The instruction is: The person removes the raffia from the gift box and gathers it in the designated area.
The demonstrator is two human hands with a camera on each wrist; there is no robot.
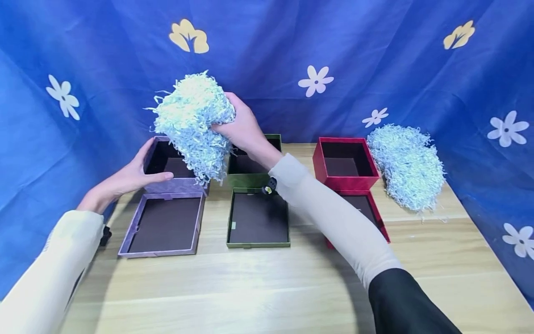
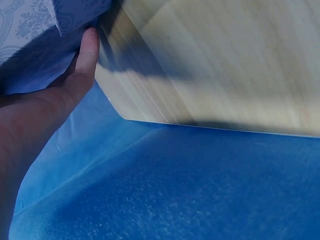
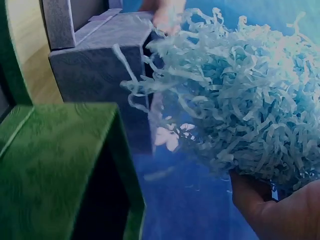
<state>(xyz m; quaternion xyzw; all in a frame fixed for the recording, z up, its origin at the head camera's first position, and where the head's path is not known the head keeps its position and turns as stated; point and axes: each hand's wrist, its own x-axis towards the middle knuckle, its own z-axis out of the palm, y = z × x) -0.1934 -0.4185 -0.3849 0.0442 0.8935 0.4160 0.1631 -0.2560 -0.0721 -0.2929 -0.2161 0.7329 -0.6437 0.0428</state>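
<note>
A big wad of pale blue shredded paper (image 1: pixel 193 125) is held up by my right hand (image 1: pixel 244 127), above the purple box (image 1: pixel 175 185) and partly over the green box (image 1: pixel 250 180). In the right wrist view, the thumb presses into the underside of the shredded paper (image 3: pixel 250 100); the other fingers are mostly hidden. My left hand (image 1: pixel 129 174) rests at the left side of the purple box, its thumb stretched along the front rim. A straight digit touches the patterned box wall (image 2: pixel 75 15) in the left wrist view.
A red box (image 1: pixel 346 183) stands to the right, beside a second heap of shredded paper (image 1: pixel 406 167). In front of the boxes lie a purple lid (image 1: pixel 164 227), a green lid (image 1: pixel 258 218) and a red lid (image 1: pixel 363 204), the last partly covered by my right arm. A blue curtain (image 1: pixel 271 60) hangs behind.
</note>
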